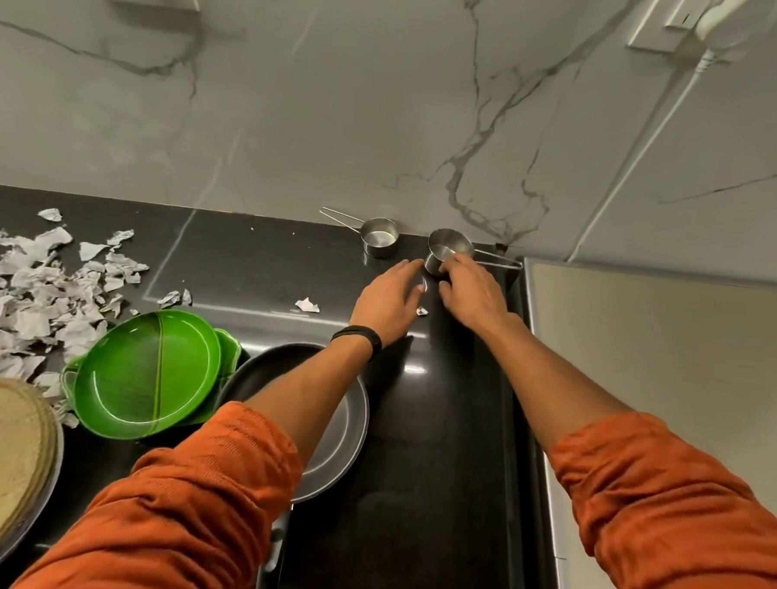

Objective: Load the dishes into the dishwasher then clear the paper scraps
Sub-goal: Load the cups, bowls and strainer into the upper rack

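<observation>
Two steel measuring cups stand at the back of the black counter [440, 387]. My right hand [470, 289] grips the tilted right cup [447, 250], whose wire handle points right. My left hand [389, 296] reaches beside that cup with straight fingers, its fingertips close to the cup's base. The left cup [380, 237] stands upright and untouched. Green plates [148, 372] are stacked at the left, with a grey steel plate [343, 431] partly under my left forearm. Torn paper scraps [36, 285] are heaped at the far left; two small scraps [307, 305] lie near my left hand.
A stack of tan round plates [0, 454] sits at the lower left. A beige appliance top [671, 354] borders the counter on the right. The marble wall [342, 111] carries sockets, and a white cable [632, 163] runs down it.
</observation>
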`<state>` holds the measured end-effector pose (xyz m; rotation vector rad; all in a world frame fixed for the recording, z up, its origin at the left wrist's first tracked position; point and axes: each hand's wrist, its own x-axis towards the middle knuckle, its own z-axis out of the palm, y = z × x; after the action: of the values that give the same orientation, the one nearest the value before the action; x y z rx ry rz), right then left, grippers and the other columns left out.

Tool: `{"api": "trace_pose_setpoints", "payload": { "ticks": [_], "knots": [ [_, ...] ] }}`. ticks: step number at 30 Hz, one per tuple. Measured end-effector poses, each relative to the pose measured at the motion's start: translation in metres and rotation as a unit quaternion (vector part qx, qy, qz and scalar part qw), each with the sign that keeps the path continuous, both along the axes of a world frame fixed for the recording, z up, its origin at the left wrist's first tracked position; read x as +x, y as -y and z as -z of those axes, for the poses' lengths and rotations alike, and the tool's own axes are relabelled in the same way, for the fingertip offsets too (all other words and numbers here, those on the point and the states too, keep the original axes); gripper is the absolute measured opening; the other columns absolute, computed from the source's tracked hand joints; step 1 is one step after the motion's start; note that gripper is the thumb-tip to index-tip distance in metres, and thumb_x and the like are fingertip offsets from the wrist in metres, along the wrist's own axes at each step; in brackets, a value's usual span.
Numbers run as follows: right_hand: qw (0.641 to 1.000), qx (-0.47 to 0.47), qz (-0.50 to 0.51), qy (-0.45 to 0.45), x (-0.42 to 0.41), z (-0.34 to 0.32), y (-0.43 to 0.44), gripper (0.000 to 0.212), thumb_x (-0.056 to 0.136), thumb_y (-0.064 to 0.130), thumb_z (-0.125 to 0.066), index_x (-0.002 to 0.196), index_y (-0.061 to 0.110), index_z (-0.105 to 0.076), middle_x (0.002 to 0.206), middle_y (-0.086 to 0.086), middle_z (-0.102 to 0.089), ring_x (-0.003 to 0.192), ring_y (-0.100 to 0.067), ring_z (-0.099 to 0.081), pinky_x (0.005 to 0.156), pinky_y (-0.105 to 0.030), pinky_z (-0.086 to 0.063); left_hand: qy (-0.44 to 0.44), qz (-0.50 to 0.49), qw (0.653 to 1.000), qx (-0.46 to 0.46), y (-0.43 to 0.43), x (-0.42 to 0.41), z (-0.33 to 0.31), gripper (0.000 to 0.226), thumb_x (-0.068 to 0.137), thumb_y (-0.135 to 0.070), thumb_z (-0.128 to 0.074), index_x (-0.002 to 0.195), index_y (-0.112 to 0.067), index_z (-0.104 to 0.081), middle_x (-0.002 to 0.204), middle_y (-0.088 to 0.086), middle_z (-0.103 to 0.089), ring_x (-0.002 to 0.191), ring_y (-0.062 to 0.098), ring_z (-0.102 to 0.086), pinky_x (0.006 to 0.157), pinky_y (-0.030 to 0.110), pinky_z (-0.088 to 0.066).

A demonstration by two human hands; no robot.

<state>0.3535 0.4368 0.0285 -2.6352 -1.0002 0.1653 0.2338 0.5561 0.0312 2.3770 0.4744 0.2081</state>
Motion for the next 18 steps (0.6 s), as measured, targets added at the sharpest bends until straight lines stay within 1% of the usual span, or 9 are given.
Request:
{"api": "trace_pose_setpoints", "payload": {
  "ticks": [5,7,9,10,12,14,15,17,18],
  "knots": [
    [0.998,0.061,0.017,0.025,-0.031,-0.006,0.019,0.019,0.097,0.021,-0.062,0.113,0.012,-0.066,0.117,-0.003,-0.061,0.099,-0.023,-0.063,0.083,-0.041,-0.056,0.009,0.032,0.999,0.026,0.006,-0.006,-0.004,0.061,0.098,-0.021,-0.059,0.154,-0.022,-0.035,0.157,0.005,-0.041,0.143,0.024,-0.04,0.117,0.042,-0.035],
    [0.995,0.092,0.022,0.039,-0.049,-0.012,0.025,0.017,0.097,0.022,-0.062,0.11,0.013,-0.067,0.113,-0.001,-0.062,0.096,-0.018,-0.063,0.081,-0.036,-0.057,0.013,0.047,0.998,0.044,0.01,-0.011,-0.008,0.069,0.094,-0.016,-0.064,0.155,-0.023,-0.032,0.158,0.005,-0.038,0.142,0.026,-0.042,0.115,0.045,-0.038],
    [0.99,0.125,0.026,0.052,-0.07,-0.021,0.034,0.015,0.096,0.021,-0.062,0.108,0.013,-0.069,0.11,0.002,-0.063,0.093,-0.011,-0.061,0.08,-0.028,-0.054,0.013,0.065,0.996,0.063,0.015,-0.02,-0.012,0.078,0.091,-0.012,-0.068,0.156,-0.025,-0.028,0.161,0.007,-0.033,0.14,0.03,-0.043,0.113,0.047,-0.041],
    [0.988,0.139,0.03,0.056,-0.079,-0.025,0.039,0.015,0.096,0.021,-0.063,0.107,0.013,-0.069,0.108,0.003,-0.064,0.091,-0.009,-0.059,0.079,-0.024,-0.05,0.015,0.073,0.994,0.074,0.017,-0.024,-0.013,0.082,0.089,-0.011,-0.07,0.156,-0.026,-0.027,0.162,0.008,-0.029,0.14,0.031,-0.043,0.112,0.048,-0.042],
    [0.985,0.156,0.039,0.063,-0.101,-0.034,0.051,0.012,0.095,0.023,-0.064,0.101,0.014,-0.069,0.1,0.004,-0.062,0.085,-0.006,-0.055,0.075,-0.02,-0.044,0.027,0.101,0.99,0.097,0.023,-0.038,-0.018,0.086,0.086,-0.008,-0.073,0.156,-0.028,-0.027,0.163,0.009,-0.025,0.139,0.033,-0.042,0.111,0.048,-0.043],
    [0.982,0.172,0.056,0.061,-0.127,-0.043,0.065,0.01,0.093,0.025,-0.065,0.093,0.015,-0.067,0.093,0.004,-0.059,0.08,-0.006,-0.053,0.071,-0.016,-0.042,0.042,0.135,0.984,0.107,0.031,-0.055,-0.023,0.082,0.085,-0.007,-0.074,0.153,-0.026,-0.033,0.163,0.01,-0.025,0.139,0.034,-0.042,0.11,0.047,-0.044],
    [0.979,0.182,0.068,0.06,-0.137,-0.046,0.071,0.009,0.092,0.025,-0.066,0.089,0.016,-0.065,0.09,0.004,-0.058,0.077,-0.006,-0.053,0.069,-0.015,-0.042,0.053,0.149,0.981,0.11,0.036,-0.063,-0.026,0.076,0.085,-0.007,-0.075,0.15,-0.024,-0.04,0.162,0.009,-0.027,0.137,0.034,-0.043,0.109,0.046,-0.045],
    [0.973,0.199,0.099,0.067,-0.164,-0.051,0.087,0.01,0.091,0.025,-0.066,0.085,0.018,-0.062,0.086,0.004,-0.058,0.075,-0.007,-0.054,0.067,-0.017,-0.044,0.08,0.182,0.974,0.113,0.048,-0.083,-0.034,0.061,0.085,-0.008,-0.075,0.14,-0.02,-0.051,0.156,0.007,-0.039,0.132,0.031,-0.049,0.106,0.046,-0.047],
    [0.969,0.206,0.113,0.069,-0.178,-0.053,0.096,0.011,0.091,0.025,-0.066,0.085,0.018,-0.061,0.086,0.004,-0.058,0.076,-0.008,-0.054,0.067,-0.018,-0.045,0.093,0.199,0.969,0.11,0.054,-0.094,-0.037,0.055,0.085,-0.008,-0.075,0.135,-0.019,-0.055,0.149,0.005,-0.047,0.127,0.028,-0.053,0.104,0.045,-0.049]
  ]
}}
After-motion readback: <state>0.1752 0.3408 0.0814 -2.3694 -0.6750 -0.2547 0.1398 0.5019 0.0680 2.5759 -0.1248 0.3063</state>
